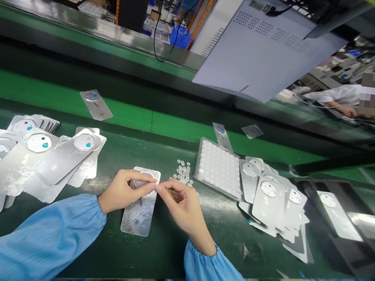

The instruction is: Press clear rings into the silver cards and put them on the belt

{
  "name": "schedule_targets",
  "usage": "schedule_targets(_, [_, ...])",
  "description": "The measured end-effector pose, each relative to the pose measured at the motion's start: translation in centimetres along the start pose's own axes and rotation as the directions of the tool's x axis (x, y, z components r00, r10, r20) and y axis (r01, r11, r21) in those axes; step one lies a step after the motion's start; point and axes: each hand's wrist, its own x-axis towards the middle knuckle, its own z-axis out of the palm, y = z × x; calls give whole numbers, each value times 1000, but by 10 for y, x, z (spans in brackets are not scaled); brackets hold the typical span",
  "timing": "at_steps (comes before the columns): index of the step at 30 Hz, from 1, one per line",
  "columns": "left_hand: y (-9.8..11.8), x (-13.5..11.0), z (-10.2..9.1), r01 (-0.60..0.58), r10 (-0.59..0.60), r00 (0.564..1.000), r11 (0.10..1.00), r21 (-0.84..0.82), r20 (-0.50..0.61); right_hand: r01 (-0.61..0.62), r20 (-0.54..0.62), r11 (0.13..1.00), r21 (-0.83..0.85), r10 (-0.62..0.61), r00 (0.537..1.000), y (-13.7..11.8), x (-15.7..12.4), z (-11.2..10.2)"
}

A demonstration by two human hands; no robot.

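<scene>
A silvery phone back cover (137, 216) lies upright in front of me on the green bench, its camera area partly hidden by my fingers. Over that upper part, my left hand (123, 189) has thumb and forefinger pressed together. My right hand (181, 203) pinches close beside it, the fingertips of both hands meeting. Whatever sits between them is too small to make out. Just beyond the right hand is a scatter of small clear round pieces (182, 172). To their right stands a clear tray (200, 171) filled with rows of white round parts.
Overlapping phone covers with blue tabs (9, 173) are heaped at left. Another heap of covers (270, 205) lies at right, beside a dark mat with one cover (338, 216). A monitor (263, 49) hangs above the conveyor (132, 111), which carries several covers. A co-worker's arm (336, 101) shows far right.
</scene>
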Motion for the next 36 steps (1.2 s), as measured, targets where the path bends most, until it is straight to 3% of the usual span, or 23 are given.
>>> schedule_targets(6, [-3, -2, -1, -7, 7, 1000, 1000, 26, 2, -3, -75, 1000, 8, 4, 997, 0, -3, 4])
schedule_targets(14, [-6, -4, 1, -34, 36, 997, 999, -30, 65, 9, -192, 994, -111, -31, 981, 5, -3, 21])
schedule_targets(18, [-3, -5, 0, 22, -18, 997, 998, -56, 74, -5, -217, 986, -164, -31, 976, 8, -2, 24])
schedule_targets(25, [0, -8, -2, 137, -107, 986, 957, -255, 128, -70, -203, 978, -195, 29, 979, 0, 2, 18])
schedule_targets(30, [3, -6, -5, 185, -159, 981, 934, -306, 109, -109, -153, 992, -66, 98, 983, 3, 15, 5])
schedule_targets(34, [1, -1, -6, 244, -214, 969, 915, -321, 128, -193, 21, 966, 174, 192, 981, 16, 20, 6])
schedule_targets(36, [-1, 3, -6, 268, -237, 962, 906, -327, 132, -192, 54, 950, 245, 184, 981, 21, 19, 8])
